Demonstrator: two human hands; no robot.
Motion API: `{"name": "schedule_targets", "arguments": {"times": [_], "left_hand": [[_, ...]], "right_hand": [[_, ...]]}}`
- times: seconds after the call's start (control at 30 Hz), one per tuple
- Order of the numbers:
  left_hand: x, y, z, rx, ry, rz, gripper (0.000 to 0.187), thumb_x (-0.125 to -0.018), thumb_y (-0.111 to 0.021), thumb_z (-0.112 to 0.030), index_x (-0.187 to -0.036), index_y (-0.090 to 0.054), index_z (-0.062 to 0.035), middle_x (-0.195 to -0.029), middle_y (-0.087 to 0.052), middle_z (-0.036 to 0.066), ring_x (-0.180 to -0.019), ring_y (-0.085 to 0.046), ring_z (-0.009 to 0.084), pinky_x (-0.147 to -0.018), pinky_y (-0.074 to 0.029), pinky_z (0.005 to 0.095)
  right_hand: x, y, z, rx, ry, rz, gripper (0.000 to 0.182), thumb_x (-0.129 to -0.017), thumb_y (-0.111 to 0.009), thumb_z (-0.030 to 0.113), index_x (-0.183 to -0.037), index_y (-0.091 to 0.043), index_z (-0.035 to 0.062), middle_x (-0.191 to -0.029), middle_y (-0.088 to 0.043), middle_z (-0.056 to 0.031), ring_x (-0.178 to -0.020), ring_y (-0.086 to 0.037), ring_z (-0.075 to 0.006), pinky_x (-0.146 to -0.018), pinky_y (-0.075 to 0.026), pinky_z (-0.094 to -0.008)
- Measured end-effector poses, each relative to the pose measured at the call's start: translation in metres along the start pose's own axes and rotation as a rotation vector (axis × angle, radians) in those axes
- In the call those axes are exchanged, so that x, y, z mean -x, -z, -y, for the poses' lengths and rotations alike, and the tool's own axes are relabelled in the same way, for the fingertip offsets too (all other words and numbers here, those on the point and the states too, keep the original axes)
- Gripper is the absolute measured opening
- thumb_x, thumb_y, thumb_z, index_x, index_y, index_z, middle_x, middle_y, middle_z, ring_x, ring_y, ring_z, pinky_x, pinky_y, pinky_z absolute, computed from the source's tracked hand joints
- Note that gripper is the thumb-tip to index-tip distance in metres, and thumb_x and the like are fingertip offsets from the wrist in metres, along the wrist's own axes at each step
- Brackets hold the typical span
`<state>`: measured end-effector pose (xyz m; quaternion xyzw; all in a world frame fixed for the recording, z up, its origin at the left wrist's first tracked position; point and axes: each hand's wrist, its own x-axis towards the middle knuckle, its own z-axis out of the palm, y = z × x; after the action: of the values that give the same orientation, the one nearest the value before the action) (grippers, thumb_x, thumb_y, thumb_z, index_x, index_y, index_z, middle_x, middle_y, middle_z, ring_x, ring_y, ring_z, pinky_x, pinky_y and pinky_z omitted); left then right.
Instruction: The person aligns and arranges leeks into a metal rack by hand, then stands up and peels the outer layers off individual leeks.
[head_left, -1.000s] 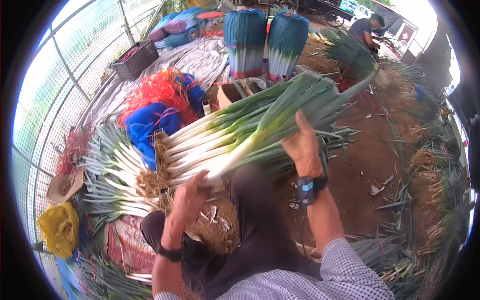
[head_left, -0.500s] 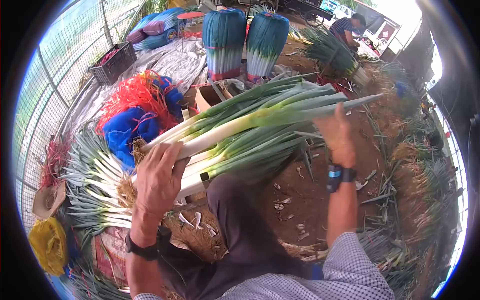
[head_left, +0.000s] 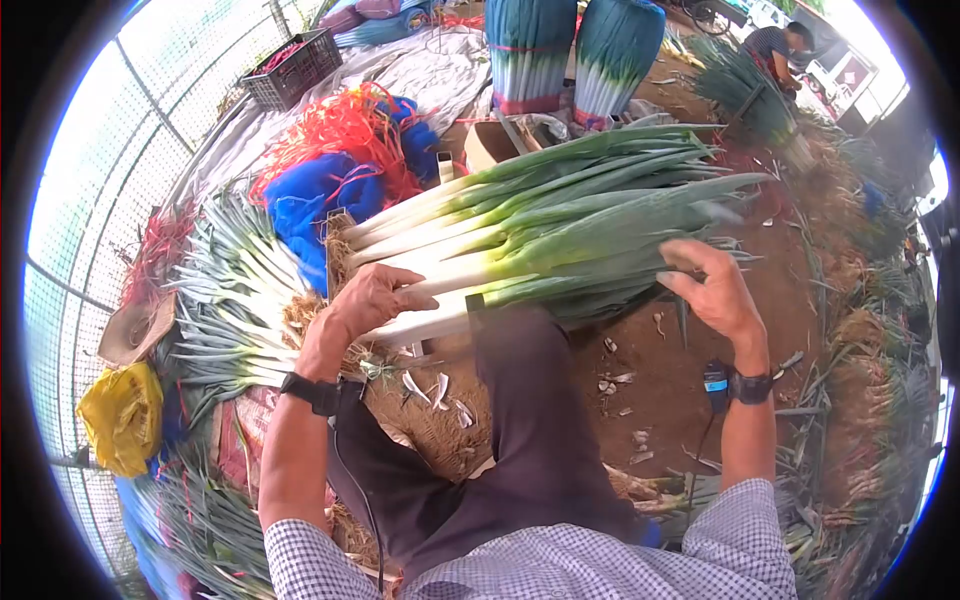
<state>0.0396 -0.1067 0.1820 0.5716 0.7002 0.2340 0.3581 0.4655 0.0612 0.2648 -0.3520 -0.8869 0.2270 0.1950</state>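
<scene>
A thick bundle of leeks [head_left: 560, 235] lies across a low metal frame over my knee. Its white stems and roots point left, and its green leaves point right. My left hand [head_left: 368, 300] is at the near stems by the root end, thumb and index finger apart, not closed around a stalk. Just off the leaf tips, my right hand [head_left: 712, 288] hovers with its fingers curved and parted, holding nothing. A second pile of leeks [head_left: 240, 290] lies beyond my left wrist, roots turned toward the bundle.
Red plastic strips [head_left: 335, 135] and blue netting [head_left: 325, 195] are heaped behind the bundle. Two tall tied leek bundles [head_left: 530, 55] stand at the back. A black crate [head_left: 292, 70] is at the far left. Another person [head_left: 778, 52] works at the upper right.
The leek that my hands held above the bundle now lies among the others. My left hand has loosened from its stem, and my right hand has moved off the leaves. The view has shifted.
</scene>
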Motion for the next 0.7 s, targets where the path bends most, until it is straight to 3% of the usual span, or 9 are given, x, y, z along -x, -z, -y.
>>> {"name": "schedule_targets", "arguments": {"times": [0.07, 0.2, 0.3, 0.37, 0.43, 0.5, 0.6, 0.7], "left_hand": [[-0.004, 0.003, -0.001, -0.026, 0.007, 0.007, 0.044, -0.084, -0.081, -0.041, -0.112, -0.078, -0.0074, -0.085, -0.073, 0.012, -0.076, -0.064, 0.0148, -0.071, -0.051, 0.0339], [-0.009, 0.002, 0.003, -0.126, -0.044, -0.005, 0.040, -0.082, -0.081, -0.044, -0.108, -0.080, -0.0141, -0.084, -0.073, 0.011, -0.075, -0.066, 0.0191, -0.071, -0.052, 0.0355], [-0.016, -0.014, 0.034, -0.153, -0.109, -0.051, 0.038, -0.083, -0.079, -0.046, -0.108, -0.079, -0.0179, -0.082, -0.072, 0.011, -0.076, -0.067, 0.0247, -0.073, -0.053, 0.0393], [-0.007, -0.028, 0.023, -0.270, -0.027, -0.151, 0.035, -0.087, -0.075, -0.045, -0.106, -0.077, -0.0154, -0.079, -0.071, 0.014, -0.079, -0.069, 0.0298, -0.073, -0.053, 0.0429], [-0.029, -0.058, 0.060, -0.326, -0.181, -0.270, 0.027, -0.090, -0.071, -0.038, -0.101, -0.075, -0.0136, -0.076, -0.069, 0.015, -0.079, -0.069, 0.0348, -0.072, -0.053, 0.0454], [-0.042, -0.085, 0.083, -0.282, -0.323, -0.391, 0.023, -0.087, -0.073, -0.031, -0.099, -0.075, -0.0124, -0.095, -0.070, 0.010, -0.092, -0.065, 0.0324, -0.080, -0.052, 0.0439], [-0.026, -0.099, 0.066, -0.252, -0.209, -0.548, 0.021, -0.088, -0.072, -0.026, -0.102, -0.074, -0.0108, -0.105, -0.069, 0.013, -0.100, -0.063, 0.0353, -0.084, -0.051, 0.0456], [-0.008, -0.103, 0.076, -0.161, -0.217, -0.558, 0.020, -0.088, -0.072, -0.023, -0.102, -0.075, -0.0086, -0.103, -0.068, 0.016, -0.101, -0.061, 0.0377, -0.090, -0.049, 0.0475]], "right_hand": [[-0.011, -0.009, 0.016, 0.188, 0.301, -0.135, 0.051, -0.080, -0.082, 0.016, -0.124, -0.063, -0.0026, -0.125, -0.065, -0.0192, -0.119, -0.059, -0.0395, -0.102, -0.048, -0.0449], [-0.061, -0.019, 0.037, 0.541, 0.549, -0.107, 0.066, -0.074, -0.083, 0.020, -0.132, -0.057, 0.0032, -0.122, -0.064, -0.0176, -0.117, -0.059, -0.0384, -0.098, -0.049, -0.0445], [-0.089, -0.044, 0.000, 0.512, 0.311, 0.313, 0.054, -0.073, -0.083, 0.020, -0.121, -0.063, 0.0046, -0.110, -0.069, -0.0187, -0.108, -0.064, -0.0384, -0.089, -0.051, -0.0466], [-0.098, -0.059, -0.017, 0.517, 0.232, 0.395, 0.042, -0.071, -0.083, 0.020, -0.108, -0.068, 0.0064, -0.090, -0.071, -0.0195, -0.092, -0.068, -0.0392, -0.080, -0.052, -0.0490], [-0.105, -0.065, -0.019, 0.447, 0.199, 0.394, 0.032, -0.070, -0.082, 0.017, -0.099, -0.071, 0.0074, -0.078, -0.069, -0.0200, -0.081, -0.068, -0.0402, -0.075, -0.052, -0.0501], [-0.108, -0.068, -0.003, 0.451, 0.042, 0.455, 0.030, -0.072, -0.082, 0.018, -0.097, -0.071, 0.0068, -0.077, -0.069, -0.0183, -0.082, -0.067, -0.0411, -0.075, -0.051, -0.0482], [-0.104, -0.075, -0.005, 0.506, 0.183, 0.379, 0.031, -0.072, -0.083, 0.017, -0.098, -0.071, 0.0066, -0.080, -0.070, -0.0169, -0.083, -0.068, -0.0400, -0.077, -0.052, -0.0472], [-0.097, -0.087, 0.002, 0.475, 0.327, 0.312, 0.033, -0.071, -0.084, 0.015, -0.100, -0.071, 0.0070, -0.085, -0.070, -0.0167, -0.086, -0.068, -0.0398, -0.079, -0.052, -0.0471]]}}
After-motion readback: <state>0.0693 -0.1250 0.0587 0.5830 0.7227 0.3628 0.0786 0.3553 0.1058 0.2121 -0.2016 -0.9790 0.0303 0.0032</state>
